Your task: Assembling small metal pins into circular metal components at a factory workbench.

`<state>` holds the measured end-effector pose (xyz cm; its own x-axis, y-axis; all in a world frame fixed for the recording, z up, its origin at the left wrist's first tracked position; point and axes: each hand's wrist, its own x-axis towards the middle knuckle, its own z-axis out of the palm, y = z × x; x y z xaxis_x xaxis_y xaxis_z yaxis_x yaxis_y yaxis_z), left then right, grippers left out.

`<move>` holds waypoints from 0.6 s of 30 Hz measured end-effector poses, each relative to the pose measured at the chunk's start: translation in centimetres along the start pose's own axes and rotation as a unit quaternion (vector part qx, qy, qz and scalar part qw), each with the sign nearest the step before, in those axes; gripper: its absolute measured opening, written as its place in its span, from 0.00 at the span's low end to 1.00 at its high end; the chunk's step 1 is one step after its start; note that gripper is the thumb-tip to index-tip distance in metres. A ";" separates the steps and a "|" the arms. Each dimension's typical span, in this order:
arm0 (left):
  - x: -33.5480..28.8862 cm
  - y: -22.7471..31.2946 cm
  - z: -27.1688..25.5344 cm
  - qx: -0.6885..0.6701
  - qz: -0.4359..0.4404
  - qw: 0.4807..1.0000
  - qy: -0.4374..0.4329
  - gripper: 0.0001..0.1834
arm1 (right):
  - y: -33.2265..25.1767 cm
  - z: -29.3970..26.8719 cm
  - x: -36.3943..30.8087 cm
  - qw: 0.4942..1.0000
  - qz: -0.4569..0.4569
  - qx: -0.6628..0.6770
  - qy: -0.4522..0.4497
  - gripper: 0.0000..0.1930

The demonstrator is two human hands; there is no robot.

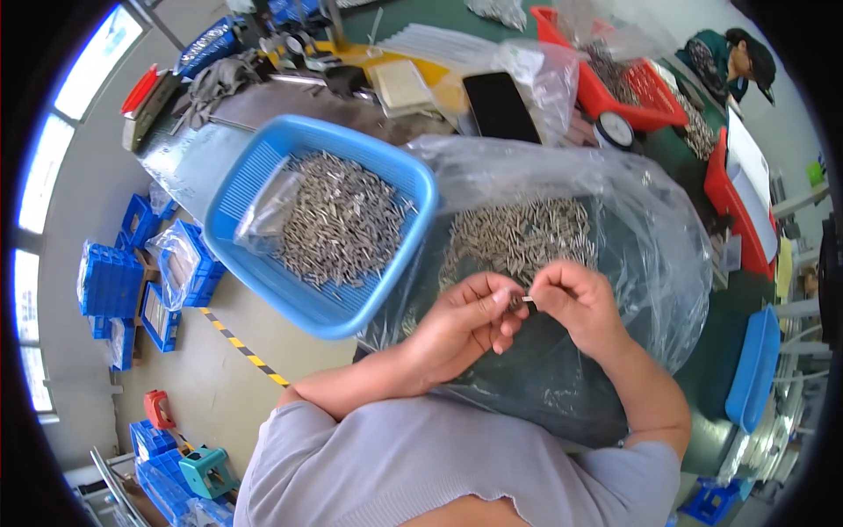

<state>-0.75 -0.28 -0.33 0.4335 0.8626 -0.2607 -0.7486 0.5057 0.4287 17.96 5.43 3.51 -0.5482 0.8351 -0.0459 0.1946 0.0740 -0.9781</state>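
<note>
My left hand [470, 316] is closed, with a small dark metal piece [515, 303] held at its fingertips. From the right, my right hand [578, 306] pinches a short silver metal pin [528, 299], whose end meets or nearly meets the dark piece; contact is too small to tell. Just beyond both hands, a heap of small metal pins [518, 235] lies on a clear plastic sheet [650, 263]. To the left stands a blue plastic basket [230, 255] holding a large pile of similar pins [338, 220] and a clear plastic bag [266, 211].
A black phone [500, 107], a round dial gauge [614, 130] and a pale block [402, 86] lie beyond the sheet. Red trays [654, 112] stand at the far right, near another person [733, 66]. A blue bin [753, 369] is at right; blue crates [112, 279] stand on the left floor.
</note>
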 end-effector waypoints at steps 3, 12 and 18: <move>0.0 0.3 0.0 -0.001 0.010 1.000 -0.022 0.10 | -0.6 0.1 0.3 1.000 -0.006 0.015 -0.021 0.08; 0.1 0.3 0.3 0.019 -0.009 1.000 -0.012 0.10 | -0.1 0.0 0.2 0.999 -0.026 0.021 -0.023 0.09; -0.4 0.0 0.2 0.029 -0.013 0.999 -0.008 0.10 | -0.2 0.4 -0.2 0.999 -0.022 0.018 -0.025 0.09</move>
<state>-0.87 -0.60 -0.05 0.4604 0.8492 -0.2585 -0.7071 0.5269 0.4716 17.70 4.98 3.61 -0.5950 0.8036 -0.0116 0.1403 0.0897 -0.9860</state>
